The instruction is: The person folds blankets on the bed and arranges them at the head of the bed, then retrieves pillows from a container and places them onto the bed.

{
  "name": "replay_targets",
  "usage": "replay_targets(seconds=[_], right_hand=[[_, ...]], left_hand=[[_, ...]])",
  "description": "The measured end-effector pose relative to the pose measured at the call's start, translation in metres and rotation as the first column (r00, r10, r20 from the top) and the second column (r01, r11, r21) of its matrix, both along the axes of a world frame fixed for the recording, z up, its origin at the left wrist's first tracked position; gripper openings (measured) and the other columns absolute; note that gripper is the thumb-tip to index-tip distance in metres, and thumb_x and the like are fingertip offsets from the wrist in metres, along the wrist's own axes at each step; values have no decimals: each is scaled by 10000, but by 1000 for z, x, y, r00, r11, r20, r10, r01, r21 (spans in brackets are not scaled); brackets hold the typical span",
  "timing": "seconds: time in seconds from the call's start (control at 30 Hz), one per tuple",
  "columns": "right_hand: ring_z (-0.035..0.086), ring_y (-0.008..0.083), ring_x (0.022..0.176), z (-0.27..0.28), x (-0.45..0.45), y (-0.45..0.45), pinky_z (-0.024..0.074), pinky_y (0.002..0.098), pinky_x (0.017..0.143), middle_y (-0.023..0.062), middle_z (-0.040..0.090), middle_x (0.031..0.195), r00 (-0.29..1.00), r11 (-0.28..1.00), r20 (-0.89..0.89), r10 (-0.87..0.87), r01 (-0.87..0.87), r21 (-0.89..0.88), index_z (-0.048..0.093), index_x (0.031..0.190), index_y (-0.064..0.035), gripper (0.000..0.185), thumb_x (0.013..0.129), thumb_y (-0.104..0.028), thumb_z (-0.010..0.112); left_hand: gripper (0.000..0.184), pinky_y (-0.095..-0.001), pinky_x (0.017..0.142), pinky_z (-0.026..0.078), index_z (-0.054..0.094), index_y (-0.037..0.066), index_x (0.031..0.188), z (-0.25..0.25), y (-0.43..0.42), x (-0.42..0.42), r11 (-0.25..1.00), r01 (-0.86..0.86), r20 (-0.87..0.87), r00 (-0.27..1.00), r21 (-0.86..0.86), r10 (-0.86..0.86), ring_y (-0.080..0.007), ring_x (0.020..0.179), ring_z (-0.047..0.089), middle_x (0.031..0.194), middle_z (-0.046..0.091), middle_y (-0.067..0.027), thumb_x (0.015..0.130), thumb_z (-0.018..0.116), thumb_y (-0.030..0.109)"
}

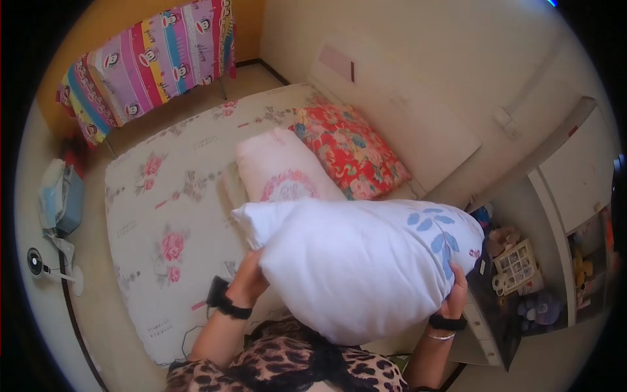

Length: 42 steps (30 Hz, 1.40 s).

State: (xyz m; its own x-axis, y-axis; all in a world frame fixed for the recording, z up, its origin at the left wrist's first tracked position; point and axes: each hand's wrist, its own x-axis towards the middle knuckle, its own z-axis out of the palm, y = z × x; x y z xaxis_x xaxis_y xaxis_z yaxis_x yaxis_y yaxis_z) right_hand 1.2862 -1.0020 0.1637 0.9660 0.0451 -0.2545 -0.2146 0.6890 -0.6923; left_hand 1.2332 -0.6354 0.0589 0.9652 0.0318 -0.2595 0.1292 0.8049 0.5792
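A white pillow (353, 261) with blue leaves printed at its right end is held up in front of my body, above the near edge of the bed. My left hand (250, 277) grips its left end, the fingertips hidden behind the fabric. At the lower right side, my right hand (455, 292) holds the pillow with its fingers against the cloth. Just beyond lie a pale pink pillow (281, 166) and a red floral pillow (353, 150) on the flowered bed sheet (173, 196).
A striped cartoon cloth (153, 65) hangs on a rack at the upper left. By the left wall are a small fan (36, 261) and a blue bin (70, 199). A shelf unit (552, 202) stands at the right, with a purple plush toy (541, 308) and a framed box (517, 266).
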Motion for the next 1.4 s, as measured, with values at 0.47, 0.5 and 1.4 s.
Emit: replay_targets(seconds=[0.47,0.5,1.4], right_hand=[[610,216,881,0,347,74,484,340,831,126,618,997,816,809,16,578,-570,-143,548,1041,21,274,797,-102,553],[611,215,876,6,377,79,487,336,822,124,618,994,777,780,85,624,-613,-126,543,1055,23,288,797,-105,555],[514,254,958,-360,649,-71,450,401,725,81,518,1167,894,798,-422,150,-362,-483,458,1237,-56,655,813,-549,536]], left_hand=[[465,-361,968,386,299,53,1347,25,-35,99,831,-541,132,840,126,527,-220,1163,460,1321,420,-98,946,382,273],[474,-364,975,378,278,61,1358,31,-45,119,779,-609,201,790,150,579,-221,1175,448,1338,398,-97,950,371,283],[288,-348,858,462,446,66,1162,-116,-230,297,940,-263,-514,788,217,339,-227,1010,545,1148,526,-113,906,510,179]])
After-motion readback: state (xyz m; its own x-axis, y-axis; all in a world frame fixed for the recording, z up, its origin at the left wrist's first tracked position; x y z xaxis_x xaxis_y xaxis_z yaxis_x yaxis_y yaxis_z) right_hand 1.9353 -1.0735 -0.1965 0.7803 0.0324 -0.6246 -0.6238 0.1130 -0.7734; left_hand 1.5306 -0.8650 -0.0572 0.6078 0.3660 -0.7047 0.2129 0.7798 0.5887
